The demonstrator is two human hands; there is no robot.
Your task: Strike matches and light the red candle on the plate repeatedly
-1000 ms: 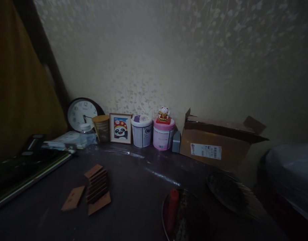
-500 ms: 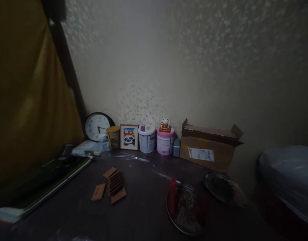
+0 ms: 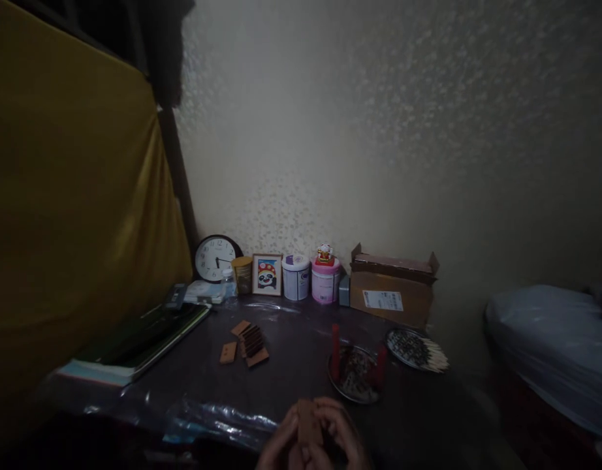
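At the bottom middle both my hands are on a small flat brown rectangular piece that stands nearly upright. My left hand grips its left and lower side, fingers curled. My right hand closes on its right side, fingers bent around the edge. Whether the piece is a box or a solid tile is too dark to tell. Farther back on the table lies a fanned stack of similar brown pieces, with a single piece to its left.
A round metal plate with dark debris holds a red candle and another red candle. Behind it, a plate bears thin pale sticks. Along the wall stand a clock, a framed panda picture, tubs and a cardboard box.
My hands with the brown piece have come into view at the bottom. The camera has shifted, showing more of the table's near edge. The stack and plates appear undisturbed.
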